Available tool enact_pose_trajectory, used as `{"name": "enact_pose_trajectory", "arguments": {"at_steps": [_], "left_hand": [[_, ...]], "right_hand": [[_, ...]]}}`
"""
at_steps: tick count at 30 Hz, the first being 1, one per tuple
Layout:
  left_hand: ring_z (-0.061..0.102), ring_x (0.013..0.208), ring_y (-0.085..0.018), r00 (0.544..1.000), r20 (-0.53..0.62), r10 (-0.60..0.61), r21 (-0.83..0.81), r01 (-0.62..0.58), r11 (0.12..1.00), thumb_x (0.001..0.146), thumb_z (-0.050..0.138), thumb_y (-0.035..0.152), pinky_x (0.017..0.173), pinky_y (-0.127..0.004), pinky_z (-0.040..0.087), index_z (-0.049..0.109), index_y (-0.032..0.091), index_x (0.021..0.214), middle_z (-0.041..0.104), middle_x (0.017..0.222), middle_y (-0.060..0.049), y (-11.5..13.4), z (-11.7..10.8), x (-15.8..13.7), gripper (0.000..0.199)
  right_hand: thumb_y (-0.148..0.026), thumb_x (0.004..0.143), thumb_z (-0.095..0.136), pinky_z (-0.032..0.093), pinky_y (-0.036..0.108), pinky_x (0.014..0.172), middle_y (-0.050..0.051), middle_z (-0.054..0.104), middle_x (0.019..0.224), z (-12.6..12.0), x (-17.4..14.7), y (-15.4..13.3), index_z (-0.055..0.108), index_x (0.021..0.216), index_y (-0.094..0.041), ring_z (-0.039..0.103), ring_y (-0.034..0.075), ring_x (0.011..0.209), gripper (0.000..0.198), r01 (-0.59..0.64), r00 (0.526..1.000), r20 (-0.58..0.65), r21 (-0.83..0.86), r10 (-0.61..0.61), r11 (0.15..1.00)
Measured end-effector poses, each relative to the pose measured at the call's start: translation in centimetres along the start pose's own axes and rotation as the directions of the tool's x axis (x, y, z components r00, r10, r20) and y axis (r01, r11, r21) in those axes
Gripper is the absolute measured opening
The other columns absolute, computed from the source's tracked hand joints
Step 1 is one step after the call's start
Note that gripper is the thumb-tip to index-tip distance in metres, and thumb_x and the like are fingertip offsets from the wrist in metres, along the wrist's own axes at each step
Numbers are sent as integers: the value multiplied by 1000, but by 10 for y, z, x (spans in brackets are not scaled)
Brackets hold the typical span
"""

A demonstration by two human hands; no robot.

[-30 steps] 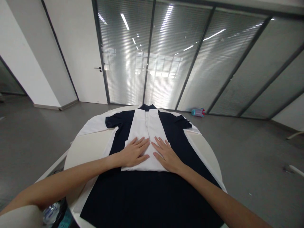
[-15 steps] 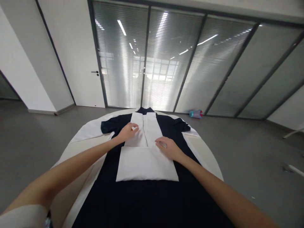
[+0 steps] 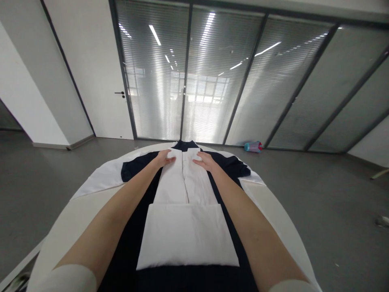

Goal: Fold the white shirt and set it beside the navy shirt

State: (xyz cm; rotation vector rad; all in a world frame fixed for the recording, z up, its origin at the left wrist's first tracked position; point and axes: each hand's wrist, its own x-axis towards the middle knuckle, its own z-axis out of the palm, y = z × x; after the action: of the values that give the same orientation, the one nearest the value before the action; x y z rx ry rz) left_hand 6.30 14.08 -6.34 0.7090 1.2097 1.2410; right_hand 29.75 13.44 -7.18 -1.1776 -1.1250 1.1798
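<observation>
A white garment [image 3: 187, 235], folded into a long panel with a slit down the middle and its near part turned up, lies on a dark navy short-sleeved garment [image 3: 139, 166]. My left hand [image 3: 166, 158] grips the panel's far left edge, its fingers bent around the cloth. At the far right edge, my right hand [image 3: 206, 161] holds the cloth in the same way. The dark collar [image 3: 184, 145] shows just beyond both hands. Both forearms reach over the dark cloth, hiding parts of it.
Everything lies on a round cream table [image 3: 73, 227]. More white cloth [image 3: 101, 176] is spread under the dark sleeves. Beyond the table stand a glass partition with blinds [image 3: 209, 101] and a white door [image 3: 103, 101]. A blue and pink container [image 3: 253, 147] lies on the floor.
Both hands have moved away from me, from the middle of the white garment to its far corners, and now grip there. The view has shifted, so the folded near part appears lower and larger.
</observation>
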Motion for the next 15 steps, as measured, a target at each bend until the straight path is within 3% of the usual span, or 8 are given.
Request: {"name": "enact_pose_trajectory", "arguments": {"at_steps": [3,6,11,15], "left_hand": [[70,69,-19,1000,-1,10,-67,-10,998,79,71,6,72,-35,60,52,18,103,59,79,1,-3,-1,9,33],[67,62,-15,999,5,45,-100,-44,994,76,69,-1,70,-33,60,53,17,98,61,75,1,-6,-1,14,33],[58,53,-9,987,36,154,-130,-148,980,73,70,0,70,-27,57,58,14,78,59,62,2,-6,1,5,19],[64,64,-9,962,104,252,-174,-232,957,73,69,1,81,-25,55,61,13,72,63,66,1,-1,-11,-24,15]], "right_hand": [[-22,71,78,64,35,75,5,62,104,5,13,8,58,109,-23,67,19,82,43,-69,995,-70,97,76,993],[-17,69,77,62,33,70,2,63,95,10,19,7,53,119,-26,65,15,73,56,-79,988,-114,168,99,983],[-10,64,74,54,23,60,-5,57,66,7,6,-12,59,92,-22,56,10,59,34,-28,995,-87,205,47,978],[-10,59,75,51,20,60,-4,61,67,-8,-33,-23,64,77,-18,55,8,60,23,38,999,-14,201,-36,979]]}}
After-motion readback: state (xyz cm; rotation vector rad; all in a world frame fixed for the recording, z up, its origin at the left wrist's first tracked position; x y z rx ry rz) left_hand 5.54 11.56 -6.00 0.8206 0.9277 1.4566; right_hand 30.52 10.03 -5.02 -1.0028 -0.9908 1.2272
